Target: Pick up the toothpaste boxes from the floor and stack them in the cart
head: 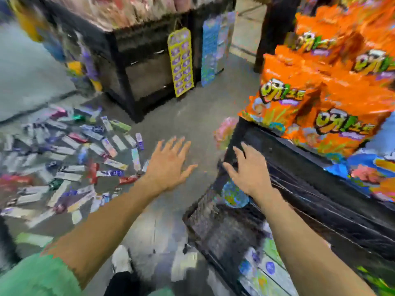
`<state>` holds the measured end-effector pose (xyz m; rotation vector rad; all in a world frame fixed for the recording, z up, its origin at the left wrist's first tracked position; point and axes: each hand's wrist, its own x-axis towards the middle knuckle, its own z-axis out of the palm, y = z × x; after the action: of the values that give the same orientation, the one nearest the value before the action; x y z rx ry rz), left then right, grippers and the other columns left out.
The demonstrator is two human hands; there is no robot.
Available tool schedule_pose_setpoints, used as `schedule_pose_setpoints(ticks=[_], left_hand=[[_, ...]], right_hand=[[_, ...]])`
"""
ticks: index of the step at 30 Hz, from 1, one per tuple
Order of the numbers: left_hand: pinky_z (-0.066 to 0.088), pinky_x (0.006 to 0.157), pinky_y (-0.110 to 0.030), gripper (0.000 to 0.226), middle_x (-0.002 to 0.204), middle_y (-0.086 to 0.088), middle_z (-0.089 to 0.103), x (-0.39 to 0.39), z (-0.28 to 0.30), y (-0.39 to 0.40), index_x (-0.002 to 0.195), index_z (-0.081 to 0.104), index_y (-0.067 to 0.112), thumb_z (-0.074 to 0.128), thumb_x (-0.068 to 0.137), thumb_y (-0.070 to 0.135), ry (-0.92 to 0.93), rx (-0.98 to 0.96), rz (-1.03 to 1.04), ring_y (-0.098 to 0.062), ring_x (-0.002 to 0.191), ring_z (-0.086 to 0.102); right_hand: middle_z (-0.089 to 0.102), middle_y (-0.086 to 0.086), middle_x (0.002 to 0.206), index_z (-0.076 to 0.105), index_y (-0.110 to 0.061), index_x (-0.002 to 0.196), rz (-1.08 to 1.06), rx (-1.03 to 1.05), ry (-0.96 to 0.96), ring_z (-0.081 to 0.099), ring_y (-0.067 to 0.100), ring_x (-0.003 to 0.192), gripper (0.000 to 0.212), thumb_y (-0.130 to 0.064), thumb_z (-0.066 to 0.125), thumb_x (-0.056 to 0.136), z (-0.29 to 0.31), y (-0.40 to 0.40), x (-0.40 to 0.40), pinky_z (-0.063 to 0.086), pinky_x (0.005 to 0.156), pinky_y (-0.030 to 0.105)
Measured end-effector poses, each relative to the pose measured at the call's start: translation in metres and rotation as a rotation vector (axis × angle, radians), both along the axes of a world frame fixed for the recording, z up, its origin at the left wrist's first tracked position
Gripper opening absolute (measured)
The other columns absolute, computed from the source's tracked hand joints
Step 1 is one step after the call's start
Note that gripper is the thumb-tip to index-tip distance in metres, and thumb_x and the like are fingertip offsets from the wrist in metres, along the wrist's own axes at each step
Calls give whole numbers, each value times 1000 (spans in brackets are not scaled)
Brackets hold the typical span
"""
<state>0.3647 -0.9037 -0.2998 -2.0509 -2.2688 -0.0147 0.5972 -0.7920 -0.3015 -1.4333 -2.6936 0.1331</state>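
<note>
Both hands spread, empty: left hand (168, 162), right hand (248, 167); toothpaste boxes (70, 159) scattered on floor (181, 116).

Toothpaste boxes (70, 154) at the left of the frame are looking like printed card, some faces catching light; the floor (188, 116) is appearing matt grey and faintly speckled; the cart (245, 214) at lower right is showing dark wire mesh; orange snack bags (316, 107) at upper right are gleaming like glossy film; a green sleeve (36, 276) at lower left is reading as soft cloth.

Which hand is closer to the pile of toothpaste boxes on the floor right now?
Left. The left hand hovers open above bare floor just right of the pile of toothpaste boxes. The right hand is farther right, open over the black wire cart.
</note>
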Motion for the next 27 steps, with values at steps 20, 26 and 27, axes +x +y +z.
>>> schedule_pose_setpoints(ticks=[20,26,27], left_hand=[[40,103,-50,71,147,-11,51,-525,-87,-298,143,51,16,38,95,67,-105,26,928,-34,129,50],[38,103,-48,79,149,-13,49,-541,-214,-315,146,46,13,26,92,67,-181,18,1104,-35,133,48],[38,103,-47,79,150,-13,48,-541,-247,-313,147,46,12,26,93,66,-209,4,1118,-34,134,47]], right_hand=[[47,22,147,49,-8,143,732,-135,9,44,40,135,83,-71,31,92,-53,-133,-634,37,109,56],[38,23,155,45,-7,147,863,-173,-40,37,40,142,89,-71,28,87,-182,-152,-697,31,116,52],[37,21,156,44,-7,147,880,-185,-57,36,39,143,90,-71,28,87,-221,-156,-706,30,117,52]])
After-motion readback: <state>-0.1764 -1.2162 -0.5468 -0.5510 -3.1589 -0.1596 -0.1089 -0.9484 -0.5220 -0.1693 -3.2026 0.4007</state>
